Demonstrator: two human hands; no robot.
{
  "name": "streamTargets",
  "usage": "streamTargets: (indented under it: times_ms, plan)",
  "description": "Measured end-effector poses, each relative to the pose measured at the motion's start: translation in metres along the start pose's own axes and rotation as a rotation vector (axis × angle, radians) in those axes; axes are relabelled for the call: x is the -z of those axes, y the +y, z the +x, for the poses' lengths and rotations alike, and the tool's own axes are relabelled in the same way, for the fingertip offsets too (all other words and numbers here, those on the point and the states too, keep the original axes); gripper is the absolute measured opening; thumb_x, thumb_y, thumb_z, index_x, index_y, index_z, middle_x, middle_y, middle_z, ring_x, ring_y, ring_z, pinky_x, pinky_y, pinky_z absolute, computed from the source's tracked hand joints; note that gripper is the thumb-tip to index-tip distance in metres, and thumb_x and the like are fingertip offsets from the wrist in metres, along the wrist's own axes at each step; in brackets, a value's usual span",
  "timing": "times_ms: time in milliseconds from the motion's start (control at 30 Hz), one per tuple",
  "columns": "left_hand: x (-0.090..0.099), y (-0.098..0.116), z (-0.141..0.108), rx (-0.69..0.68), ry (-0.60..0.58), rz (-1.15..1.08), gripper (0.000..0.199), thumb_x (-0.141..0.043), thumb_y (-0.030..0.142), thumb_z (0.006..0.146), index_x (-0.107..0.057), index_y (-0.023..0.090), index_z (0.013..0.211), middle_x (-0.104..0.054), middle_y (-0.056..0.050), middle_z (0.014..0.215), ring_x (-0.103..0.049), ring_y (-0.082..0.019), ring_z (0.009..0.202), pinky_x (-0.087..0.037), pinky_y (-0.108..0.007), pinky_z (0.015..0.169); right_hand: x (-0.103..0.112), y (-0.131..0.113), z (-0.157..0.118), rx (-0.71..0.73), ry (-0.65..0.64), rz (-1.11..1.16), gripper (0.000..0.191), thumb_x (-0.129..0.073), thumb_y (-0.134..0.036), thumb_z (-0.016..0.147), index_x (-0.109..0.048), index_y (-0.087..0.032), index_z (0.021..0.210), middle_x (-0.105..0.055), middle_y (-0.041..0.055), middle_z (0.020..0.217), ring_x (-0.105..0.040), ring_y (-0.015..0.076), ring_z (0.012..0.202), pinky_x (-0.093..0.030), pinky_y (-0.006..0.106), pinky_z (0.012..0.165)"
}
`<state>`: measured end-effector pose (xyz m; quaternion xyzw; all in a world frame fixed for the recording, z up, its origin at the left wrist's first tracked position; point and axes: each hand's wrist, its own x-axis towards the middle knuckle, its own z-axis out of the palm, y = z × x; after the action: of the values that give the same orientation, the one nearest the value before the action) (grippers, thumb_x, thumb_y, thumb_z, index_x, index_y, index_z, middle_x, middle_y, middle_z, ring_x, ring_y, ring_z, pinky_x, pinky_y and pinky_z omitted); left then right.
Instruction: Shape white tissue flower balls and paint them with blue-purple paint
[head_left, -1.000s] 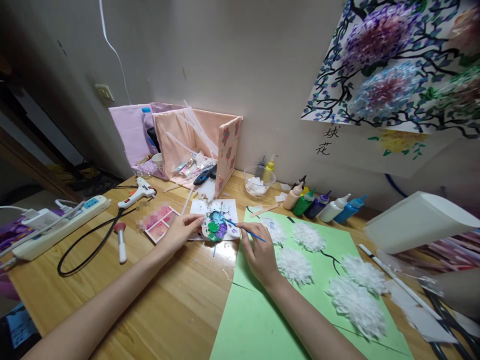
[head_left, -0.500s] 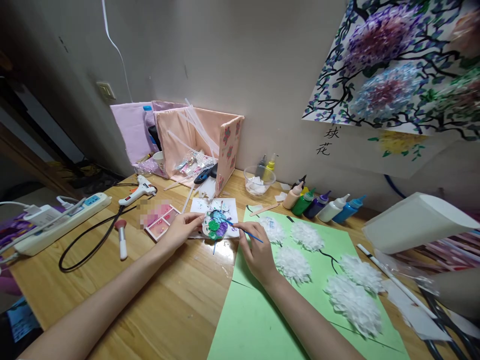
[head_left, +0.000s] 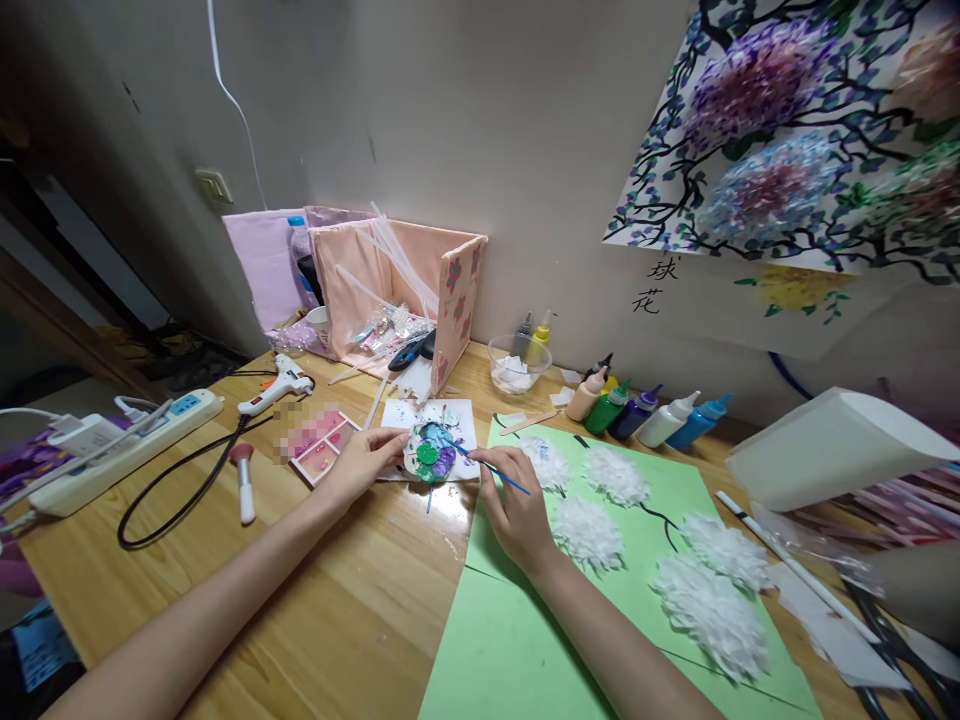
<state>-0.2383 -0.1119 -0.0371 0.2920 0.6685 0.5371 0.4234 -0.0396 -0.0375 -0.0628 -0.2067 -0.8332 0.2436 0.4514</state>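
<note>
My right hand is closed round a thin blue paintbrush, its tip over the paint palette. My left hand pinches the left rim of that small round paint palette, which is smeared with green, blue and purple paint. Beneath the palette lies a paint-spotted white paper. To the right, under my right forearm, a green sheet carries several white ruffled paper flowers and black painted branch lines. One upper flower shows faint bluish marks.
Several paint bottles and a clear bowl of paper scraps stand along the wall. A hot glue gun, a makeup brush and a power strip lie left. A fabric box stands behind; a white paper roll is right.
The brush tip has shifted slightly on the palette, and the handle has tilted a little lower. My left hand keeps its hold on the rim.
</note>
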Motion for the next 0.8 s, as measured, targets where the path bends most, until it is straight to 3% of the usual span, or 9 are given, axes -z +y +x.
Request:
streamTargets:
  times_ms: [267, 633, 800]
  plan:
    - [-0.0009, 0.0037, -0.0008, -0.001, -0.003, -0.004, 0.048, -0.072, 0.047, 0.053, -0.068, 0.012, 0.086, -0.070, -0.008, 0.085, -0.063, -0.021, 0.078, -0.048, -0.033, 0.079, 0.0006, 0.0009, 0.0004, -0.031, 0.045, -0.008, 0.020, -0.041, -0.013, 0.084, -0.054, -0.022, 0.097, -0.059, 0.0051, 0.087, -0.051, 0.0206, 0.088, -0.042, 0.038, 0.077]
    - [0.0016, -0.0025, 0.0028, -0.029, -0.011, -0.017, 0.044, -0.071, 0.043, 0.058, -0.068, 0.012, 0.090, -0.069, -0.008, 0.091, -0.063, -0.021, 0.083, -0.047, -0.035, 0.083, 0.0007, -0.0001, 0.0001, 0.045, -0.018, 0.005, 0.021, -0.043, -0.011, 0.085, -0.053, -0.022, 0.100, -0.060, 0.0055, 0.091, -0.052, 0.0198, 0.090, -0.043, 0.037, 0.078]
    - [0.0013, -0.0023, 0.0021, -0.036, -0.020, -0.020, 0.042, -0.071, 0.042, 0.059, -0.069, 0.013, 0.088, -0.069, -0.007, 0.091, -0.062, -0.020, 0.082, -0.047, -0.034, 0.082, 0.0006, 0.0000, 0.0008, 0.029, 0.036, -0.027, 0.021, -0.043, -0.011, 0.084, -0.054, -0.021, 0.099, -0.060, 0.0056, 0.089, -0.051, 0.0205, 0.088, -0.043, 0.038, 0.077]
